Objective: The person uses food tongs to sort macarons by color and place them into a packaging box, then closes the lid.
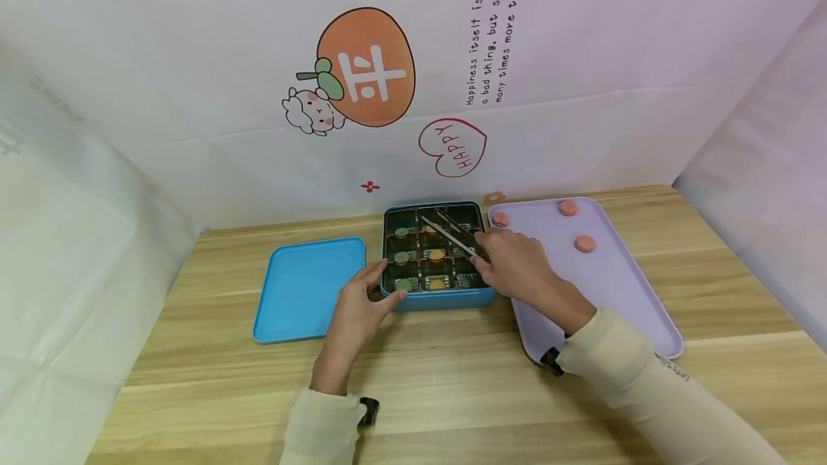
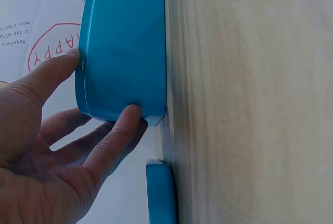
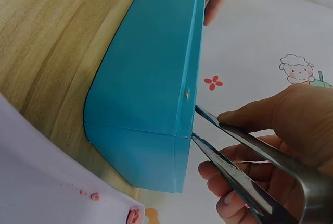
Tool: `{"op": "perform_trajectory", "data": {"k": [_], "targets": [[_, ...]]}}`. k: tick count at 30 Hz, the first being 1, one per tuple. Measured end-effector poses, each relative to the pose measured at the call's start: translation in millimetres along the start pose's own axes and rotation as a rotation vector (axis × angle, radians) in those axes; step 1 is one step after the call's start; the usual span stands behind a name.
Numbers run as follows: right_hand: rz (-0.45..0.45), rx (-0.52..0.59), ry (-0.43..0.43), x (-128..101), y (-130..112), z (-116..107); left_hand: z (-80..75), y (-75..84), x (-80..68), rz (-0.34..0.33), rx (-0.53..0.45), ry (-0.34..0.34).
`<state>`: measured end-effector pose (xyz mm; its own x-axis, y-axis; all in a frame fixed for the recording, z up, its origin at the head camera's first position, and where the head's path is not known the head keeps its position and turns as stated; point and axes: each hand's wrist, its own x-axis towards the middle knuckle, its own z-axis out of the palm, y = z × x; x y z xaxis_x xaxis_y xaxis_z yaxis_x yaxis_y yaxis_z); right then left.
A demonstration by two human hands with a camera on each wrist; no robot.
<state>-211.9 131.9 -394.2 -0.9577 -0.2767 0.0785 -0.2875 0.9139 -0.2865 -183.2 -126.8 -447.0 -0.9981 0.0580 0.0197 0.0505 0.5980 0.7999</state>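
Note:
A blue tin (image 1: 446,299) with a dark divided insert stands in the middle of the table. Green macarons (image 1: 402,257) sit in its left column and yellow-orange ones (image 1: 437,255) in the middle column. At the tin's front left corner my left hand (image 1: 359,306) holds on, thumb at the front rim and fingers along the side. My right hand (image 1: 520,264) grips metal tongs (image 3: 244,182) over the right column, which it partly hides. The tong arms stand apart, their tips over the back compartments; the right wrist view hides the tips behind the rim.
To the right, a lilac tray (image 1: 614,300) bears three pink macarons (image 1: 585,243), with pink crumbs (image 3: 94,196) near one edge. A flat blue lid (image 1: 310,289) lies left of the tin. Behind the table hangs a printed white cloth (image 1: 245,171).

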Motion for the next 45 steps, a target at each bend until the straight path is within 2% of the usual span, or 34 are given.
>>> {"op": "perform_trajectory", "data": {"k": [7,21,34,45], "targets": [[0.005,0.0,0.001,-1.7,0.4,-0.1,0.5,1.8,0.2,-0.011,-0.015,-0.009],[-0.016,-0.015,0.062,-16.7,3.1,-6.9,0.7,2.1,-0.2,-0.021,0.0,-0.012],[-0.024,-0.008,0.144,-39.8,27.0,-20.9,0.5,1.9,-0.7,-0.028,-0.014,-0.015],[0.039,-0.036,0.134,-62.4,51.5,-32.0,-0.1,1.8,-0.9,-0.026,-0.014,-0.019]]}}
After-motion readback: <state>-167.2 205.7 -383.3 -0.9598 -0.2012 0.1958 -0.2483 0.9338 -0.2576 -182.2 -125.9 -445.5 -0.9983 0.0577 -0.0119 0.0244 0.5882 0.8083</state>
